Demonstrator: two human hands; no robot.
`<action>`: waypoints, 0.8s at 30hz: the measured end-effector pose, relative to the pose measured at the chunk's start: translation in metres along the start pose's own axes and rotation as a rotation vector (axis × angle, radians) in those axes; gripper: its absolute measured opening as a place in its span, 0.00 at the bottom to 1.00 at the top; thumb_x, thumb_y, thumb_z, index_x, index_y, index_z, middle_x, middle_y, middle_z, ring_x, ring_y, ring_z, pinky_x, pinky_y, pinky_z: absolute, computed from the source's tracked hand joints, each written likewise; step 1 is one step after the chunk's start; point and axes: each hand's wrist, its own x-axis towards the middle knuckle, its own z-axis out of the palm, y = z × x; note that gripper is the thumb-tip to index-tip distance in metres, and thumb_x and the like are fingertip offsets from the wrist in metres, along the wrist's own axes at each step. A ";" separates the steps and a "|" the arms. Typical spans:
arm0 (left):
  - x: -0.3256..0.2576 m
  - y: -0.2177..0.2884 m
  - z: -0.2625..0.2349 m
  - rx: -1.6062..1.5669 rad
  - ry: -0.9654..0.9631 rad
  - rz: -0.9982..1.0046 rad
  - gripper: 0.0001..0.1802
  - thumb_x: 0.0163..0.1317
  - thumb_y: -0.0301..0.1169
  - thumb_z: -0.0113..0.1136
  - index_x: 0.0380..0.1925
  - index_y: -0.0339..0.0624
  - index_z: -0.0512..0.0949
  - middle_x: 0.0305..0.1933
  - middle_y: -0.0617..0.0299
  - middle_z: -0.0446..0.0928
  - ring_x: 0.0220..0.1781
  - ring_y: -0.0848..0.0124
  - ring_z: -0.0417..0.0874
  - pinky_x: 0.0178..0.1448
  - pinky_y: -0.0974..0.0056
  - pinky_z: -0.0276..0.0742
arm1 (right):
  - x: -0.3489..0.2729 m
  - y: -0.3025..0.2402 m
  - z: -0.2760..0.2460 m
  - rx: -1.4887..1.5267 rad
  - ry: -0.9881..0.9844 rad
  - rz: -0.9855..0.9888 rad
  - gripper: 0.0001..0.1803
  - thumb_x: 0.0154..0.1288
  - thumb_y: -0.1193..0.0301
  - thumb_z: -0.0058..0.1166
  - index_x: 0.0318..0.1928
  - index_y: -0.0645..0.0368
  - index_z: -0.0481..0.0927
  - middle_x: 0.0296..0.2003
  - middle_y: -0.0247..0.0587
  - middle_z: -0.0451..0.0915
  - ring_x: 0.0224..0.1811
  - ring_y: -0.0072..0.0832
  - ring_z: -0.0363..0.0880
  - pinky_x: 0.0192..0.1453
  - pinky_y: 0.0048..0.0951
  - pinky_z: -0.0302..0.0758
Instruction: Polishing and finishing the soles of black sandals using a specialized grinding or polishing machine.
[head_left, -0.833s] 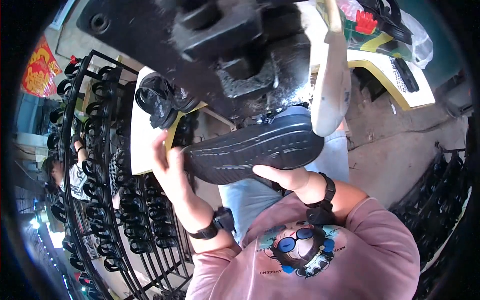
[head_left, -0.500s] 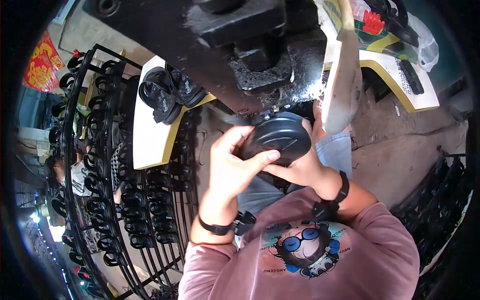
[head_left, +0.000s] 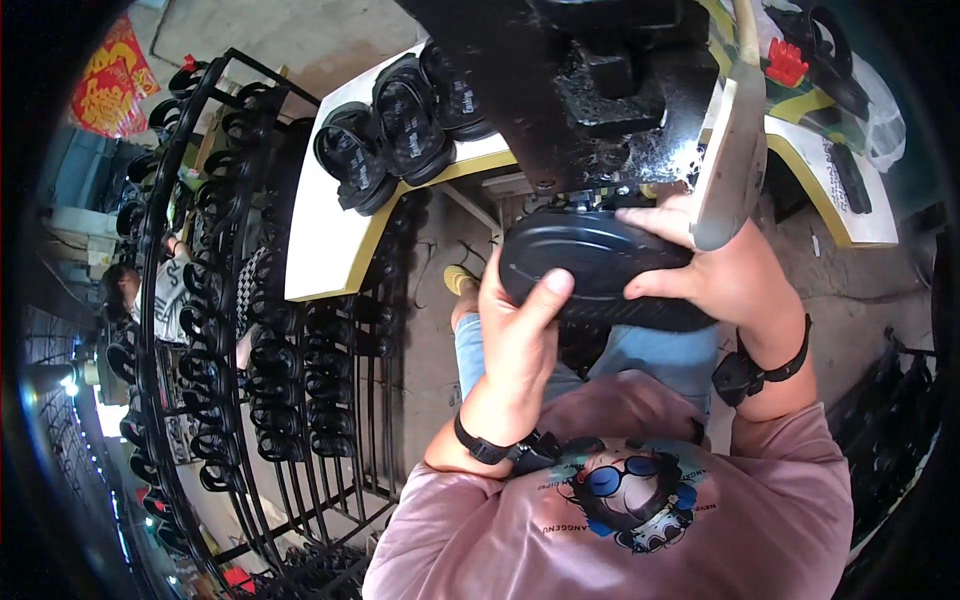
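A black sandal (head_left: 600,262) is tilted with its sole toward me, its far edge against or just under the working end of a black machine head (head_left: 610,95). My left hand (head_left: 520,325) grips its left end, thumb pressed on the sole. On the other end my right hand (head_left: 720,265) is closed, thumb on the near side and fingers along the far edge. The sandal's straps are hidden from view. Just right of the machine head, a pale worn lever (head_left: 733,170) hangs down in front of part of my right hand.
Several black sandals (head_left: 410,125) lie on a white table (head_left: 320,255) with a yellow edge, at left. Beyond it stands a black rack (head_left: 155,215) filled with sandals; a person (head_left: 165,295) is behind it. A second white tabletop (head_left: 870,205) at right holds a plastic bag (head_left: 882,125).
The sandal has turned from end-on to lengthwise across my view. My right hand has shifted out to its right end. My view has moved, showing more of the left table.
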 end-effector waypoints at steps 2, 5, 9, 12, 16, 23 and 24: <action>0.004 0.015 -0.008 0.003 0.087 0.003 0.17 0.59 0.29 0.61 0.46 0.33 0.72 0.42 0.56 0.79 0.42 0.68 0.81 0.50 0.65 0.77 | 0.007 -0.012 0.017 0.049 -0.029 0.063 0.22 0.52 0.60 0.65 0.43 0.62 0.82 0.32 0.44 0.80 0.32 0.34 0.78 0.40 0.31 0.73; 0.012 0.035 -0.029 0.048 0.228 -0.023 0.14 0.62 0.31 0.59 0.43 0.33 0.75 0.39 0.54 0.81 0.38 0.68 0.83 0.45 0.66 0.80 | 0.010 -0.018 0.054 0.700 -0.101 0.346 0.15 0.64 0.67 0.57 0.45 0.66 0.81 0.34 0.39 0.82 0.33 0.21 0.79 0.41 0.23 0.74; 0.009 0.046 -0.056 0.034 0.314 -0.036 0.13 0.63 0.31 0.56 0.41 0.31 0.76 0.37 0.52 0.81 0.36 0.65 0.84 0.43 0.64 0.81 | 0.006 -0.012 0.084 1.016 -0.186 0.347 0.15 0.68 0.73 0.50 0.51 0.69 0.76 0.40 0.36 0.81 0.41 0.17 0.77 0.46 0.19 0.74; 0.007 0.048 -0.071 -0.006 0.346 -0.054 0.13 0.64 0.31 0.55 0.41 0.30 0.76 0.37 0.52 0.81 0.36 0.65 0.84 0.42 0.64 0.82 | 0.012 -0.012 0.092 1.095 -0.243 0.339 0.15 0.68 0.73 0.49 0.51 0.69 0.76 0.41 0.37 0.81 0.42 0.18 0.77 0.48 0.20 0.74; 0.008 0.054 -0.079 -0.044 0.353 -0.087 0.13 0.64 0.31 0.56 0.42 0.30 0.76 0.37 0.52 0.81 0.36 0.65 0.85 0.41 0.65 0.83 | 0.020 -0.019 0.097 1.172 -0.305 0.458 0.15 0.68 0.72 0.49 0.51 0.68 0.76 0.41 0.36 0.81 0.42 0.19 0.77 0.49 0.21 0.73; -0.037 0.115 -0.074 0.576 0.416 1.209 0.23 0.61 0.38 0.57 0.45 0.26 0.67 0.38 0.41 0.76 0.36 0.54 0.83 0.43 0.55 0.82 | 0.010 0.007 0.119 0.442 0.059 0.142 0.15 0.63 0.70 0.57 0.49 0.63 0.78 0.38 0.34 0.80 0.39 0.18 0.76 0.46 0.22 0.73; -0.042 0.123 -0.083 0.706 0.492 1.458 0.27 0.60 0.40 0.58 0.46 0.25 0.64 0.38 0.37 0.74 0.35 0.51 0.82 0.42 0.52 0.83 | 0.009 0.014 0.126 0.600 0.029 0.279 0.14 0.63 0.71 0.57 0.48 0.63 0.78 0.38 0.34 0.80 0.38 0.19 0.76 0.45 0.22 0.73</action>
